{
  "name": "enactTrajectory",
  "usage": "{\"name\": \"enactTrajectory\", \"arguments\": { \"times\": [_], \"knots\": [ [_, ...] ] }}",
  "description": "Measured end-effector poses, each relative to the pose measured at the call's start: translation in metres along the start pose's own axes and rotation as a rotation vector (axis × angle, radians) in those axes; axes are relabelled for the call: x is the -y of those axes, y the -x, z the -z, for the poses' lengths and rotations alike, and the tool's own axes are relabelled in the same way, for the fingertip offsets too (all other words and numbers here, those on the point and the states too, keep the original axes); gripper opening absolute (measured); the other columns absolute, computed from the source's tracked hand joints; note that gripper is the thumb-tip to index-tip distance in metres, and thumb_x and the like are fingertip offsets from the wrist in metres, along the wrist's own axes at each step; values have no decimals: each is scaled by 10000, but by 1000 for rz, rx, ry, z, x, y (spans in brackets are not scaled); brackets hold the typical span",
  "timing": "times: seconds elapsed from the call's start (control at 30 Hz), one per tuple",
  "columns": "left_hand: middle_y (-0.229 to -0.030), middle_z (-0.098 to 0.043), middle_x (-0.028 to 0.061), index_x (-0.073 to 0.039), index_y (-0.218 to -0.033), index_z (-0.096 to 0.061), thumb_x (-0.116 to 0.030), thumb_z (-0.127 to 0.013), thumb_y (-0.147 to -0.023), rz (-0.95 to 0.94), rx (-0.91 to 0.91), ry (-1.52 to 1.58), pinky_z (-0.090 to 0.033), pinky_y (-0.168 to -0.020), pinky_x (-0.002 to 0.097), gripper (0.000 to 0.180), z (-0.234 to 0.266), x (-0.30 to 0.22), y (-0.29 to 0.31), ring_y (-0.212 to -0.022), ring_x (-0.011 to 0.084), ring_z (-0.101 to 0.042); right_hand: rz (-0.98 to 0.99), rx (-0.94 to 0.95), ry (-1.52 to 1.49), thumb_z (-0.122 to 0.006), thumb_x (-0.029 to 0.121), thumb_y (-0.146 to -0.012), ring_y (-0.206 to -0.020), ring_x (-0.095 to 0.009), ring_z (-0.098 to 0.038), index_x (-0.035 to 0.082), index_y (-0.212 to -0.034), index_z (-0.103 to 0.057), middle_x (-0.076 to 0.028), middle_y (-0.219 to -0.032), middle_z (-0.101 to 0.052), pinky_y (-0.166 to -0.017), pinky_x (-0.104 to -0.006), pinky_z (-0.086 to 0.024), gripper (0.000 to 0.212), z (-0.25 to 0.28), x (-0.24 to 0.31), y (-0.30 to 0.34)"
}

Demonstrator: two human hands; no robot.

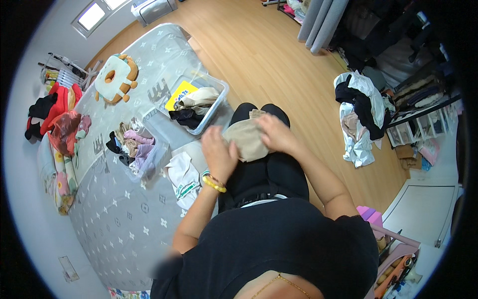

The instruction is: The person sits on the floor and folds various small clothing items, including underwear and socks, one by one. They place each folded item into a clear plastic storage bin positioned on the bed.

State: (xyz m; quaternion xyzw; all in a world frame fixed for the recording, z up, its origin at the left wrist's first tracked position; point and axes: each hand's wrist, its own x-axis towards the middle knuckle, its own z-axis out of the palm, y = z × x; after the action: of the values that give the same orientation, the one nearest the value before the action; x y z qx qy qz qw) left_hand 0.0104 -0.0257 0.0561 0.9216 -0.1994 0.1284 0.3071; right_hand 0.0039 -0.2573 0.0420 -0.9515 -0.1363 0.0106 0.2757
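A folded beige cloth garment point(246, 140) lies across my thighs; its exact kind does not show. At its left edge is my left hand point(219, 153), slightly blurred, thumb apart from the fingers and close against the cloth. My right hand point(280, 133) holds the garment's upper right edge, fingers bent over it. Just left of my legs, a white garment with green trim point(183, 177) is spread on the bed. Beyond my left hand stands a clear plastic bin point(222, 95) with beige and black clothes and a yellow flat item point(180, 93).
On the grey patterned bed point(119, 199), another clear bin point(160, 158) holds several small folded clothes. A plush toy point(117, 79) and a red clothing pile point(63, 107) lie farther off. To the right, clothes point(359, 112) are heaped on the wooden floor point(279, 60) beside a rack point(423, 117).
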Motion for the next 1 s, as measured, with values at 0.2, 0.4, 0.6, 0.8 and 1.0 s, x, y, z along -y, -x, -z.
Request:
{"name": "enactTrajectory", "arguments": {
  "times": [0.2,0.4,0.6,0.8,1.0],
  "knots": [
    [-1389,-442,277,-55,-1421,-401,-172,-725,-741,-230,347,-198,-324,-1087,543,763,-10,-18,30,-1276,426,-442,64,46,294,-655,77,-751,-1356,-445,-367,20,-1451,-360,-291,-1449,-365,-1151,-505,-258,762,-49,36,49],
    [-1301,-523,311,-28,-1409,-418,-110,-689,-771,48,373,-44,-445,-993,484,698,-40,22,27,-1141,454,-552,-56,-251,-83,-499,-68,-769,-1258,-433,-478,83,-1367,-507,-302,-1352,-465,-1052,-449,-407,617,-76,19,23],
    [-1322,-502,304,33,-1431,-361,-38,-490,-915,189,203,515,-395,-1048,438,537,-52,11,8,-1211,445,-503,-239,-264,-1063,-413,-64,-886,-1155,-203,-562,58,-1362,-523,-145,-1302,-562,-996,-308,-441,503,-65,51,-15],
    [-1438,-407,156,18,-1527,-167,-141,-544,-949,203,-62,937,-365,-1071,322,708,-32,-6,-8,-1276,237,-458,-212,-88,-1889,-356,99,-988,-1294,-205,-481,11,-1480,-334,-125,-1432,-467,-1098,-341,-370,501,-22,94,-37],
    [-1251,-512,63,-43,-1418,-360,-34,-718,-848,316,-211,1310,-470,-947,304,673,30,-2,-32,-1129,166,-538,-116,194,-1835,-463,164,-1003,-1163,-112,-538,37,-1452,-407,-73,-1322,-551,-948,-261,-450,470,12,129,-62]
  ]
}}
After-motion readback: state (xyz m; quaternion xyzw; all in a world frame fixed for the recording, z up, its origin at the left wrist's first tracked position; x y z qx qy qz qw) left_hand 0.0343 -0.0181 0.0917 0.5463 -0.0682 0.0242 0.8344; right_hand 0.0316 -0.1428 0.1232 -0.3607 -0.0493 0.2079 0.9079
